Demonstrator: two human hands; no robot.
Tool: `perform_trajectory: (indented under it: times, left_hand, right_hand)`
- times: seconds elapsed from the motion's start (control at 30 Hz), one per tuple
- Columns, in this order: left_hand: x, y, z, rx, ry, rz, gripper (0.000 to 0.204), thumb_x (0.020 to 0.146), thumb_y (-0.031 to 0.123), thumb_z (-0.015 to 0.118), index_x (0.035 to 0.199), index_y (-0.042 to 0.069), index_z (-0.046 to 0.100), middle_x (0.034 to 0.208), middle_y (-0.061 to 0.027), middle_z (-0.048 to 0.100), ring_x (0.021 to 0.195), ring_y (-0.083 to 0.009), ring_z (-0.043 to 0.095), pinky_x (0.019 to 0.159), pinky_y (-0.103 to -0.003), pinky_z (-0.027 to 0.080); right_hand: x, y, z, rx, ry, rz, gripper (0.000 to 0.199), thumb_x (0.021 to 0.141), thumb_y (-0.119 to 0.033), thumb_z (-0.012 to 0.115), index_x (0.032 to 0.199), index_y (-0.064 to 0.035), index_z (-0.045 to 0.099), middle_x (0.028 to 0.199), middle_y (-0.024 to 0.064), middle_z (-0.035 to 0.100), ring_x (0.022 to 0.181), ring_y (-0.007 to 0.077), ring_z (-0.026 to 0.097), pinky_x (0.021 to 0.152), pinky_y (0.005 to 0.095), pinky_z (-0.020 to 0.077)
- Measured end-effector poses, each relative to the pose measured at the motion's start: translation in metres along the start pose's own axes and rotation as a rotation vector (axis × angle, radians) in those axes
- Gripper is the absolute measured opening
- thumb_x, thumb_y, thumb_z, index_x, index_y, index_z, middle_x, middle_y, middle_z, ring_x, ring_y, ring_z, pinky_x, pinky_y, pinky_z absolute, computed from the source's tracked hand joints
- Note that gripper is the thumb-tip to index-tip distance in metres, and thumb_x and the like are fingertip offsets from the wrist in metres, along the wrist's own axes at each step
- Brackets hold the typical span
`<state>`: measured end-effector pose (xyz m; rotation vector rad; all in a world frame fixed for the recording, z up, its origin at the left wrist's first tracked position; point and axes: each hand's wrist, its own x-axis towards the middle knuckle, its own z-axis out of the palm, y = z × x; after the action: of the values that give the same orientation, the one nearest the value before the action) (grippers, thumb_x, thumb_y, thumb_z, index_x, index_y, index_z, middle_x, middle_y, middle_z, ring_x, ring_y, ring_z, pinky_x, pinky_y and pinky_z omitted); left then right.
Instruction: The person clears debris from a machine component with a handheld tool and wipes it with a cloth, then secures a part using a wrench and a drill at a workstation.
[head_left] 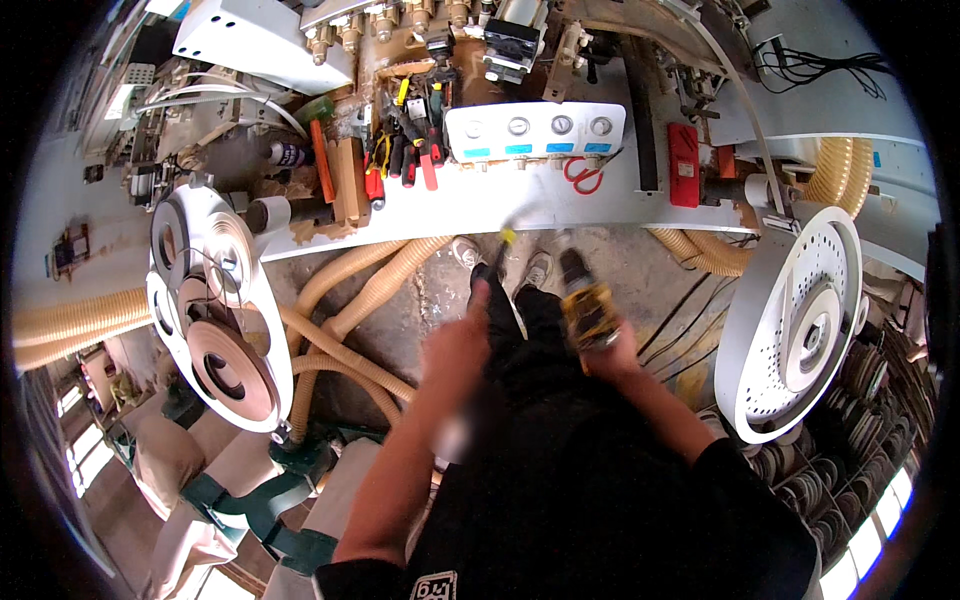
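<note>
My right hand (pixel 614 352) is wrapped round a yellow-and-black cordless drill (pixel 590 308), its dark chuck end pointing away from me. My left hand (pixel 460 345) is closed round a slim dark tool with a yellow part (pixel 507 238) toward its far end; motion smears it, so its kind is unclear. Both hands are in front of my body, short of the white bench (pixel 500 205). On that bench a pile of hand tools (pixel 408 140) with red, yellow and black handles lies left of a white gauge panel (pixel 530 130). Red-handled scissors (pixel 583 178) lie just below the panel.
A white belt wheel assembly (pixel 222 300) stands at left, a white perforated wheel (pixel 795 330) at right. Tan ribbed hoses (pixel 345 290) cross the floor at left. Dark cables (pixel 690 310) run along the floor at right. A red case (pixel 683 165) sits on the bench.
</note>
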<state>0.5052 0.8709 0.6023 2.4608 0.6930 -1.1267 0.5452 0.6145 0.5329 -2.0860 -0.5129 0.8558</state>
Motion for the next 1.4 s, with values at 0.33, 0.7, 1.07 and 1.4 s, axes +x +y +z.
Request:
perform_trajectory:
  times: [0.33, 0.7, 1.07, 1.4]
  left_hand:
    - [-0.02, -0.065, 0.01, -0.903, 0.156, -0.072, 0.051, 0.101, 0.025, 0.057, 0.151, 0.02, 0.048, 0.077, -0.011, 0.064, 0.069, -0.0183, 0.06, 0.07, -0.035, 0.05]
    - [-0.102, -0.035, -0.008, -0.729, -0.105, 0.218, 0.05, 0.101, 0.018, 0.06, 0.15, 0.017, 0.05, 0.086, -0.0086, 0.07, 0.083, -0.0157, 0.065, 0.081, -0.033, 0.051]
    - [-0.046, 0.005, 0.002, -0.403, 0.049, 0.297, 0.05, 0.1, 0.032, 0.055, 0.148, 0.035, 0.047, 0.077, -0.0216, 0.067, 0.076, -0.0422, 0.068, 0.07, -0.053, 0.052]
    - [-0.022, 0.037, 0.021, -0.34, 0.091, 0.422, 0.05, 0.1, 0.032, 0.055, 0.149, 0.033, 0.046, 0.071, -0.0197, 0.067, 0.069, -0.0408, 0.068, 0.064, -0.053, 0.053]
  right_hand:
    - [-0.017, 0.02, -0.006, 0.664, 0.048, 0.1, 0.036, 0.092, -0.022, 0.069, 0.125, -0.0079, 0.063, 0.114, 0.0103, 0.069, 0.11, 0.0266, 0.065, 0.098, 0.0416, 0.0511]
    - [-0.01, 0.011, -0.023, 0.15, -0.301, 0.195, 0.051, 0.105, -0.036, 0.035, 0.144, -0.0056, 0.046, 0.148, 0.0121, 0.049, 0.138, 0.0236, 0.045, 0.115, 0.0446, 0.0378]
    - [0.002, 0.005, -0.002, 1.006, 0.358, 0.355, 0.029, 0.093, -0.008, 0.065, 0.121, -0.002, 0.058, 0.086, 0.0046, 0.062, 0.073, 0.0162, 0.062, 0.065, 0.0306, 0.0505]
    - [-0.001, 0.009, -0.018, 0.741, 0.509, 0.34, 0.031, 0.09, 0.0, 0.059, 0.121, -0.0003, 0.054, 0.077, 0.0028, 0.055, 0.061, 0.0122, 0.056, 0.055, 0.0273, 0.0461]
